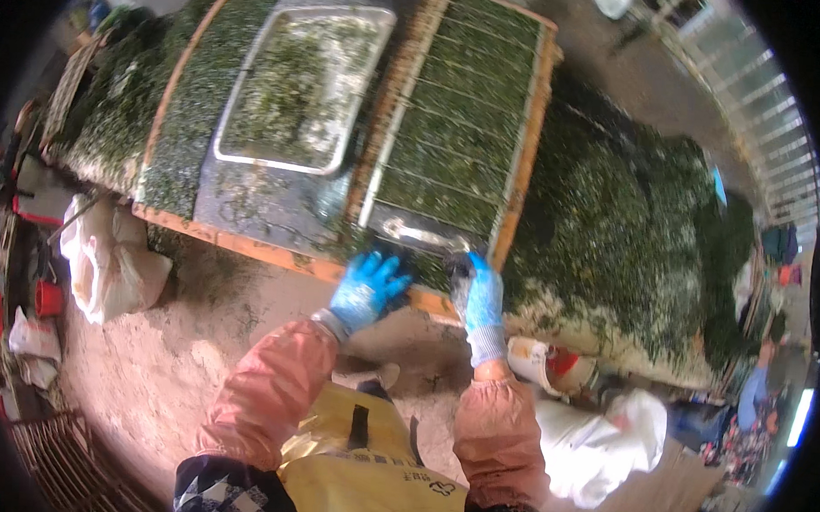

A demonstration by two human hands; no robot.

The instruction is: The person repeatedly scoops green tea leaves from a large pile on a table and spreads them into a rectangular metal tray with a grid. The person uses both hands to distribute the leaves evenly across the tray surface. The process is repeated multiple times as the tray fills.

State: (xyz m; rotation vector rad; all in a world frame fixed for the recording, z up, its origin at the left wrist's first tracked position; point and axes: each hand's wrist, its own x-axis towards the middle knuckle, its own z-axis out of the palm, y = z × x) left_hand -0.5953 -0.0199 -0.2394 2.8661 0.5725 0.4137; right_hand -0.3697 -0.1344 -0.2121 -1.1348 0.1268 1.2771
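Observation:
My left hand [367, 294], in a blue rubber-coated glove, lies with fingers spread at the table's orange-brown front edge. My right hand [482, 297], gloved the same way, grips a small dark object [458, 275] that is too blurred to name. Just beyond both hands is a long rectangular frame [525, 134] with thin crosswise bars. Wet, dark green shredded plant matter [464, 107] fills it. Across the frame's near end lies a shiny strip [424, 236], perhaps metal or wet plastic. Loose green bits cling around the near edge.
A shallow metal tray [217, 141] with green scraps stands left of the frame. Large green heaps lie to the right [610, 223] and far left [115, 99]. White sacks [111, 257] and a white bucket [532, 361] stand below the table's edge.

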